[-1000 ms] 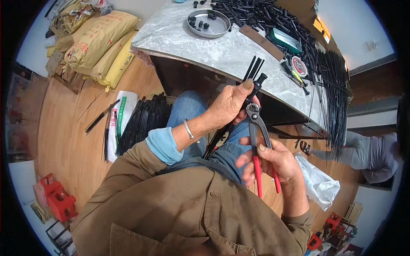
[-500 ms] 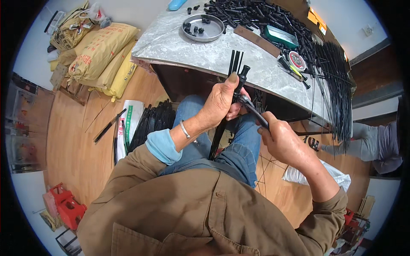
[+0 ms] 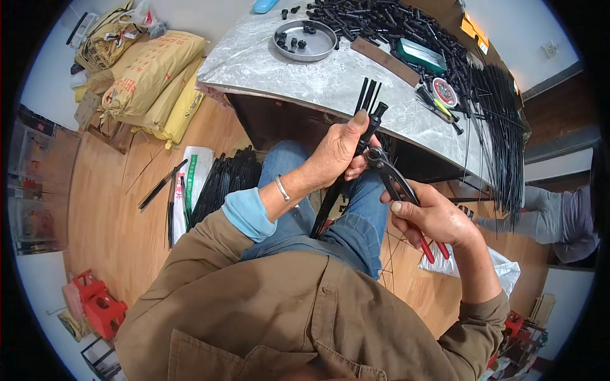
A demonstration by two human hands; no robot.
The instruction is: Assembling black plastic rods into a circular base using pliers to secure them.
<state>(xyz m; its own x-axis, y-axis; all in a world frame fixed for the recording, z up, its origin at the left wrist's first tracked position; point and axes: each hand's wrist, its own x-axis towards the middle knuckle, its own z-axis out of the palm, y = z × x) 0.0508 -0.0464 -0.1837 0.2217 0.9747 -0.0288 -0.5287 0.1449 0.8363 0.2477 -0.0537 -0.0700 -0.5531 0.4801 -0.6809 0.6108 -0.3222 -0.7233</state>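
Observation:
Over my lap, my left hand (image 3: 343, 147) is wrapped round a bundle of thin black rods (image 3: 367, 94) and a thicker black tubular fitting (image 3: 379, 113). The thumb presses on the fitting's side, and the rods' lower ends (image 3: 325, 213) run down between my knees. My right hand (image 3: 433, 214) grips a pair of pincers (image 3: 397, 178) with dark metal arms and red handle ends. Their rounded head sits right beside my left fingers, below the fitting. Whether the jaws touch anything is hard to see.
On the grey table (image 3: 254, 76) ahead are a round metal tray (image 3: 318, 56) with small black parts, a heap of black fittings (image 3: 394, 22), a brown bar (image 3: 384, 61) and long black rods (image 3: 502, 140). More rods (image 3: 225, 184) stand left of my legs. Another person's leg (image 3: 534, 213) shows at right.
My left hand has shifted slightly right with the bundle. The pincers have swung to a steeper angle, their arms wider apart, and my right hand has moved right and down, showing the red handles.

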